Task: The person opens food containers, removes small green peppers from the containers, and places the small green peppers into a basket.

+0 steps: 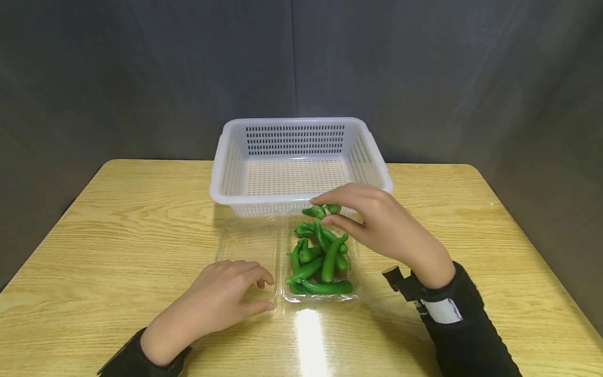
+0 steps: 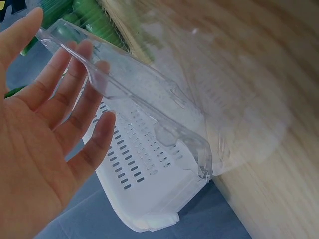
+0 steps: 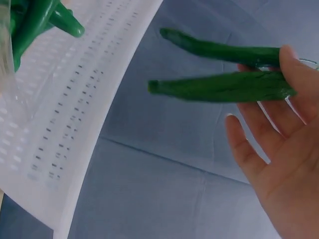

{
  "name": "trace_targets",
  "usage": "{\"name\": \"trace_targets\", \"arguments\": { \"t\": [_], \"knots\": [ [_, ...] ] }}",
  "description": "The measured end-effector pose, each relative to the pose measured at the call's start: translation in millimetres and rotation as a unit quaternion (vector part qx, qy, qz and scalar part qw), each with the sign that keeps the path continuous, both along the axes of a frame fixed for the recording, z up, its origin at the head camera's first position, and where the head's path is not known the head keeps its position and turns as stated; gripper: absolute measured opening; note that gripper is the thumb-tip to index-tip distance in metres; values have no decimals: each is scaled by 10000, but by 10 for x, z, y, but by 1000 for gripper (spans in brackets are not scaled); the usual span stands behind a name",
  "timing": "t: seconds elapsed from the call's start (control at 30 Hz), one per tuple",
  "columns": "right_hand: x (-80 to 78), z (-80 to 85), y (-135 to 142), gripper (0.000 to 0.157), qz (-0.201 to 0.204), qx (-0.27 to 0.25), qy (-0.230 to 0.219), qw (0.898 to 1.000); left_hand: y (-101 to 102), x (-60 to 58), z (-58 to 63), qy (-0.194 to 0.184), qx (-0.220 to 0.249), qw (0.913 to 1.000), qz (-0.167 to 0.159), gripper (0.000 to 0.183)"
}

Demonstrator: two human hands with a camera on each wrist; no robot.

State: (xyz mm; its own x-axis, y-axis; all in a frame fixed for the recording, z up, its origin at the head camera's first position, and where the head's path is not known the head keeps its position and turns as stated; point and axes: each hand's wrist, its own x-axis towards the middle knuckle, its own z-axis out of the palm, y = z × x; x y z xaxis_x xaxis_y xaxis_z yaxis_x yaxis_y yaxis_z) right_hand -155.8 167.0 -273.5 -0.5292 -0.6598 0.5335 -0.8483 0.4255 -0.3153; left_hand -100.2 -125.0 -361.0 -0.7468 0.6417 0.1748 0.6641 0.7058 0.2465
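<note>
Two green peppers (image 3: 222, 87) are pinched between the thumb and fingers of my right hand (image 1: 381, 225), above the far end of a clear plastic clamshell box (image 1: 301, 299). Several more green peppers (image 1: 330, 262) lie heaped in the box's right half. Its transparent lid (image 1: 249, 235) is folded flat to the left. My left hand (image 1: 226, 293) is over the lid's near part, fingers loosely bent and holding nothing. In the left wrist view, the lid's edge (image 2: 134, 102) crosses in front of the fingertips; whether they touch it I cannot tell.
A white slotted plastic basket (image 1: 297, 199) stands just behind the box, with nothing seen inside it. Both sit on a light wooden table (image 1: 118, 225). A dark grey curtain (image 1: 141, 78) hangs behind the table's far edge.
</note>
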Motion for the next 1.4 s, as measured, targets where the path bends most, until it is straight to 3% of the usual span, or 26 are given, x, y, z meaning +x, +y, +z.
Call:
{"name": "trace_targets", "arguments": {
  "t": [0.2,0.57,0.83,1.4],
  "knots": [
    [-49,14,83,37,-25,-272,383,9989,1,9,3,1,16,10000,-7,32],
    [-152,18,187,43,-237,-510,574,9968,7,6,8,-224,130,9996,-71,30],
    [-292,-65,296,43,-574,-553,537,9954,18,18,10,-213,159,9996,-77,29],
    [-489,-251,460,36,-1318,-144,341,9906,16,26,-5,-120,59,9999,-10,22]
  ]
}}
